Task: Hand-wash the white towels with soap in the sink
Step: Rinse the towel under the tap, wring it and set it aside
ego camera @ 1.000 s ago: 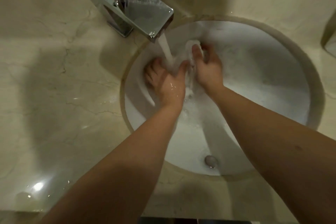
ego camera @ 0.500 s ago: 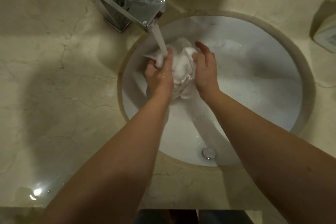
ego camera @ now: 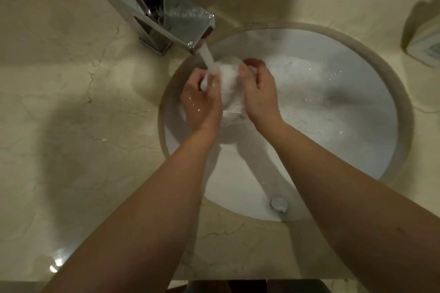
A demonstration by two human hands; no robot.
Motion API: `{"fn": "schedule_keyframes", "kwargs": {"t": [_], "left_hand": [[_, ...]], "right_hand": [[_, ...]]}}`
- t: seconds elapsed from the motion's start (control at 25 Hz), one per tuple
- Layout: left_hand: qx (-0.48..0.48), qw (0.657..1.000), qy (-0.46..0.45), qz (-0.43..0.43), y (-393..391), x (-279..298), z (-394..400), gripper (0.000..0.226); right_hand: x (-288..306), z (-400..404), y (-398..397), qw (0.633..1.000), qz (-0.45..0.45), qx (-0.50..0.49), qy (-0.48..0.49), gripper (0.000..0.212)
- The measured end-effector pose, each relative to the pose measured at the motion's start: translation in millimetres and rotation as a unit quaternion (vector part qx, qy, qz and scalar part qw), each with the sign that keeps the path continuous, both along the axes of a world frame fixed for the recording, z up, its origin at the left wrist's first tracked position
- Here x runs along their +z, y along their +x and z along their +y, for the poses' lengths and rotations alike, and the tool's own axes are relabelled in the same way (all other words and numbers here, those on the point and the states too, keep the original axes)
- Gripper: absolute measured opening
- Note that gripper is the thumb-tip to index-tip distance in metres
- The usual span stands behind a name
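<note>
Towel (ego camera: 229, 85): we held it under the tap (ego camera: 166, 9) stream, so the water rinsed it.
Left hand (ego camera: 202, 100): fingers clenched around towel.
Right hand (ego camera: 258, 93): also gripping it.

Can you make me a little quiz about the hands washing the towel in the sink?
1. True or false: water is running from the faucet.
2. What do the left hand and right hand hold between them? A) a sponge B) a white towel C) a cup
3. Fill in: the round metal drain sits at the near side of the ____.

Key: 1 true. 2 B; both hands grip the bunched towel under the stream. 3 sink.
</note>
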State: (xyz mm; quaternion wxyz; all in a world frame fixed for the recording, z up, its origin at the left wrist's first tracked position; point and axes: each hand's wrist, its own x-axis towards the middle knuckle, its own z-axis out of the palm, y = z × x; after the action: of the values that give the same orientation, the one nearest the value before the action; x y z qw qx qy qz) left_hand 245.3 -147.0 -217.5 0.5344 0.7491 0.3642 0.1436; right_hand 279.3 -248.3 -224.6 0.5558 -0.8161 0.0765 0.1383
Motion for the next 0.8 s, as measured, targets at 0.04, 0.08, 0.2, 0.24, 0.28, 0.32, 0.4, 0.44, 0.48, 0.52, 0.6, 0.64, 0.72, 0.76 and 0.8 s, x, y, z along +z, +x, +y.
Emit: {"fn": "schedule_keyframes", "kwargs": {"t": [0.04,0.08,0.2,0.24,0.28,0.32,0.4,0.44,0.48,0.52,0.6,0.64,0.72,0.76,0.8], "left_hand": [[-0.011,1.0,0.011,-0.011,-2,-4,0,0.025],[-0.02,1.0,0.009,-0.02,-4,-6,-2,0.021],[-0.013,0.997,-0.066,-0.033,-9,-15,-11,0.011],[-0.011,0.997,-0.076,-0.027,-9,-15,-14,0.022],[-0.022,0.997,-0.077,-0.019,-8,-17,-16,0.033],[-0.043,0.997,-0.07,-0.007,-7,-18,-18,0.041],[-0.062,0.995,-0.072,0.022,-6,-30,-17,0.05],[-0.05,0.995,-0.078,0.031,-5,-34,-17,0.055],[-0.035,0.996,-0.075,0.045,-2,-35,-17,0.059],[-0.039,0.996,-0.048,0.059,2,-38,-19,0.062],[-0.105,0.991,0.038,0.075,8,-38,-20,0.068],[-0.112,0.991,0.025,0.074,10,-40,-18,0.072],[-0.076,0.995,-0.035,0.049,16,-46,-15,0.074],[-0.075,0.997,-0.011,0.032,17,-49,-14,0.071],[-0.091,0.995,0.022,0.025,17,-52,-15,0.068]], "right_hand": [[-3,0,-1,0.999,-0.015,0.019,-0.035,0.035],[-5,1,-1,0.998,-0.025,0.018,-0.054,0.032],[-7,4,-4,1.0,-0.02,-0.013,-0.021,0.021],[-9,5,-5,1.0,-0.018,-0.016,-0.015,0.026],[-11,5,-5,1.0,-0.021,-0.013,-0.016,0.032],[-14,5,-6,0.999,-0.029,-0.008,-0.024,0.037],[-25,8,-11,0.998,-0.054,0.004,-0.042,0.045],[-30,9,-13,0.997,-0.062,0.001,-0.048,0.048],[-35,9,-13,0.996,-0.06,-0.008,-0.058,0.051],[-40,11,-12,0.996,-0.054,-0.02,-0.071,0.055],[-43,13,-10,0.994,-0.047,-0.039,-0.089,0.065],[-45,13,-9,0.993,-0.052,-0.05,-0.09,0.066],[-51,15,-6,0.993,-0.047,-0.092,-0.062,0.064],[-51,16,-2,0.992,-0.045,-0.104,-0.052,0.063],[-51,16,3,0.992,-0.037,-0.1,-0.067,0.064]]}}
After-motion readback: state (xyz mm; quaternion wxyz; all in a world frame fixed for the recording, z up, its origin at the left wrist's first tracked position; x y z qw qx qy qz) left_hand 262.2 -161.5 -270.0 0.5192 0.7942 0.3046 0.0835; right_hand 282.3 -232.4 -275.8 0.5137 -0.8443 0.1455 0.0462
